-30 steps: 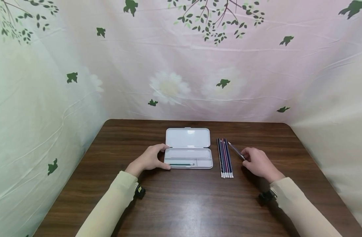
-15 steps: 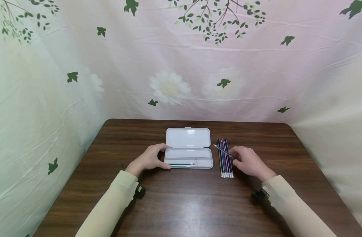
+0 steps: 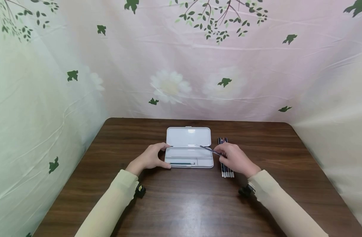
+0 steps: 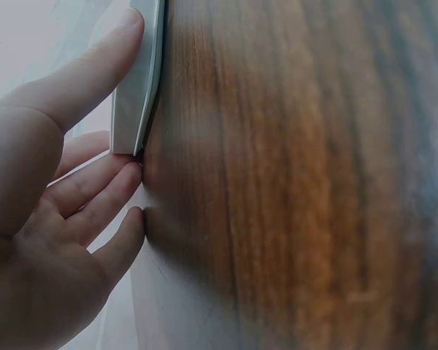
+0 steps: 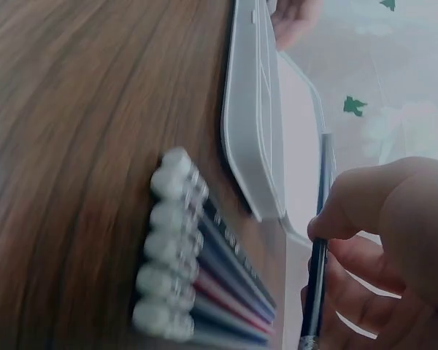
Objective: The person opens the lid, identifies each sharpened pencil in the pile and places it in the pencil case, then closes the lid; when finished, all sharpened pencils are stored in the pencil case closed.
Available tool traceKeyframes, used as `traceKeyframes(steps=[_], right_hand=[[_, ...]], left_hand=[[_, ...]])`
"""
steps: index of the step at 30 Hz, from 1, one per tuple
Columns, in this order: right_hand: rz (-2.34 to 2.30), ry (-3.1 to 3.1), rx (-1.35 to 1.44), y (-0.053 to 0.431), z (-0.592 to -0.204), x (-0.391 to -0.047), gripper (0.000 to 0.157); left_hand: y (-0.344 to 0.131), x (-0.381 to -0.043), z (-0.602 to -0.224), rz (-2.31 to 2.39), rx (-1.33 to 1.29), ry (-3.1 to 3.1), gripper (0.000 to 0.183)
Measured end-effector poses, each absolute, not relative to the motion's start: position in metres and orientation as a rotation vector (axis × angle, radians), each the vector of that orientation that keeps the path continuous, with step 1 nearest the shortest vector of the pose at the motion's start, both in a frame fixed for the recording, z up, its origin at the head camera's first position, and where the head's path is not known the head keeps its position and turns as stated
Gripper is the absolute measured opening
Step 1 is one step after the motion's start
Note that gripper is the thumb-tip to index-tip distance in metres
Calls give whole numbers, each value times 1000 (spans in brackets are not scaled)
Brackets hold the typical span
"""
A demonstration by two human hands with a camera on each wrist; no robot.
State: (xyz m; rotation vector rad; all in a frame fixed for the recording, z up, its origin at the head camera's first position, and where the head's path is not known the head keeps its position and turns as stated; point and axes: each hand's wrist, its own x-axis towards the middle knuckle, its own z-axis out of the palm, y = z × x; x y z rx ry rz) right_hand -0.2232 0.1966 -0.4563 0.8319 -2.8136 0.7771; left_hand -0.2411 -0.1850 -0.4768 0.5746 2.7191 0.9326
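An opened white pencil case (image 3: 185, 152) lies on the table, its lid folded back. My left hand (image 3: 149, 158) holds its left end, thumb at the front edge and fingers by the hinge side. A green-blue pencil (image 3: 182, 163) lies in the front compartment. My right hand (image 3: 235, 160) pinches a dark pencil (image 3: 210, 150) between thumb and fingers, its tip pointing left over the case's right side. Beneath that hand, a row of pencils (image 3: 227, 172) is partly hidden; in the right wrist view their white erasers (image 5: 164, 251) line up side by side.
The dark wood table (image 3: 181, 204) has a printed cloth (image 3: 193, 65) hanging behind it and along both sides. The case's upright-looking lid (image 3: 188, 136) lies back toward the table's far edge.
My right hand has carried the dark pencil leftward, across the row of pencils, to the case's right side. My left hand and the case have stayed in place.
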Motion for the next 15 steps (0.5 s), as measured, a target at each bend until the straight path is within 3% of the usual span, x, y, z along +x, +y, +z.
traceKeyframes(steps=[15], right_hand=[[686,-2834,990,142,-457,-235,23]], left_hand=[[-184,-239,-475,928,574,2721,89]])
